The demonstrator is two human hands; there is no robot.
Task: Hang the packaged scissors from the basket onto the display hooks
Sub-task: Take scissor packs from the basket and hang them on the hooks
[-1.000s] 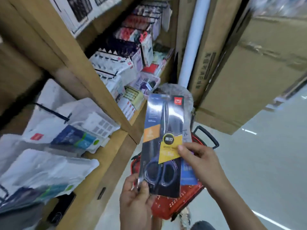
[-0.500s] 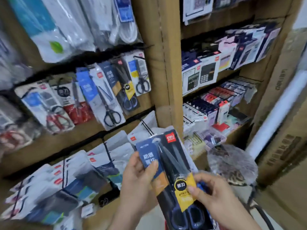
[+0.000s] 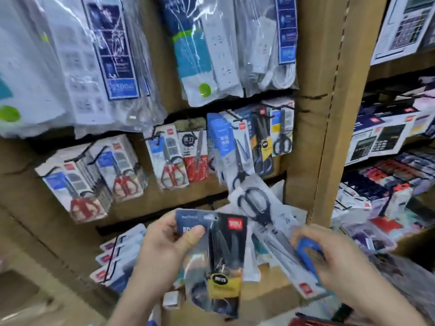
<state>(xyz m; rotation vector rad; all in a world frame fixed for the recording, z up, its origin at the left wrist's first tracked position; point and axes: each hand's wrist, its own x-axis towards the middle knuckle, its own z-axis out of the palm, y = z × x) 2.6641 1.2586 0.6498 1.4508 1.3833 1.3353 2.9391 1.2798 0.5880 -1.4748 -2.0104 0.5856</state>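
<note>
Head view: low and to the left of the shelf upright (image 3: 313,137), the left hand (image 3: 164,250) pinches a dark scissors pack (image 3: 226,260) by its top corner, thumb on the front and fingers curled behind, so the pack hangs upright. At the foot of the upright, the right hand (image 3: 334,262) has its fingers curled round the blue end of a second scissors pack (image 3: 259,208). This pack is tilted with the black handles uppermost and is blurred. Just left of the upright, higher up, hung scissors packs (image 3: 261,142) fill the display hooks (image 3: 231,114).
</note>
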